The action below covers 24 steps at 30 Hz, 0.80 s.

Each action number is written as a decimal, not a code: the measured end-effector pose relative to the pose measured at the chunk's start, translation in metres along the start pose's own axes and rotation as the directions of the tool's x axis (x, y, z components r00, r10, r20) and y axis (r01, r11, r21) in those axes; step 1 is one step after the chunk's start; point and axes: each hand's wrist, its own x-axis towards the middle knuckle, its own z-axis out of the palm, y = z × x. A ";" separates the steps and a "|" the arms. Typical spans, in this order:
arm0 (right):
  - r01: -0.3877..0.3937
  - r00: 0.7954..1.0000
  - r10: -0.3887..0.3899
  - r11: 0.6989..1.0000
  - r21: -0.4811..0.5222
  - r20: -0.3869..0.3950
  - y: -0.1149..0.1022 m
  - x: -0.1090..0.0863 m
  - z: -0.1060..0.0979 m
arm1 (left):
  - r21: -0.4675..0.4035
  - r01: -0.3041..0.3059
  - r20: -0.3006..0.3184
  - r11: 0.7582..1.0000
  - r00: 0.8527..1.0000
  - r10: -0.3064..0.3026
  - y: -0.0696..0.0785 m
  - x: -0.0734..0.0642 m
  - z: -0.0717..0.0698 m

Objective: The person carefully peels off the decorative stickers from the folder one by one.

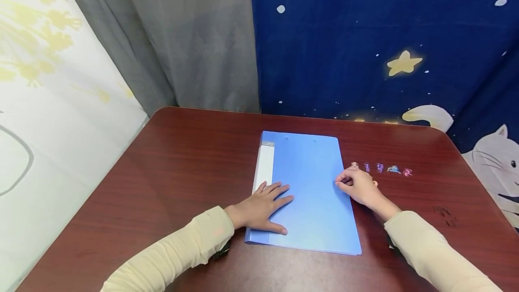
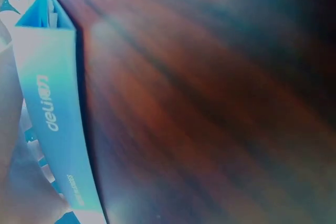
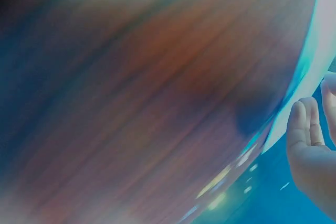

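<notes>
A blue ring binder [image 1: 310,193] lies closed on the table, its spine side to the left with a white label strip [image 1: 265,161]. My left hand [image 1: 259,211] rests flat on the cover near the spine, fingers spread. In the left wrist view the binder's spine [image 2: 52,108] shows the lettering "deli". My right hand [image 1: 358,186] is at the binder's right edge, its fingers bent and the tips over the cover. Whether those fingertips pinch anything is hidden. In the right wrist view the bent fingers [image 3: 298,121] stand close to the binder's edge.
Several small shiny colourful pieces, among them a blue one [image 1: 393,169] and a pink one [image 1: 407,172], lie in a row right of the binder. Another small orange piece [image 1: 375,184] sits beside the right hand. Curtains [image 1: 202,35] hang behind the brown table [image 1: 194,148].
</notes>
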 end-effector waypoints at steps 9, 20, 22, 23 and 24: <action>0.097 0.991 -0.094 0.995 -0.023 0.091 -0.030 0.003 0.025 | 0.017 0.011 0.020 1.000 1.000 -0.011 0.002 0.001 -0.002; 0.177 0.978 -0.160 0.975 -0.132 0.133 -0.043 -0.012 0.032 | 0.002 0.013 -0.040 1.000 0.999 -0.012 0.000 0.002 -0.007; 0.180 0.976 -0.159 0.974 -0.139 0.147 -0.043 -0.015 0.031 | -0.004 0.009 -0.076 1.000 0.997 -0.009 -0.003 0.001 -0.007; 0.178 0.975 -0.155 0.974 -0.143 0.157 -0.043 -0.017 0.031 | -0.012 0.009 -0.096 1.000 0.995 -0.010 -0.005 0.001 -0.007; 0.172 0.974 -0.147 0.974 -0.146 0.169 -0.044 -0.019 0.031 | -0.019 0.012 -0.115 1.000 0.993 -0.014 -0.006 0.000 -0.006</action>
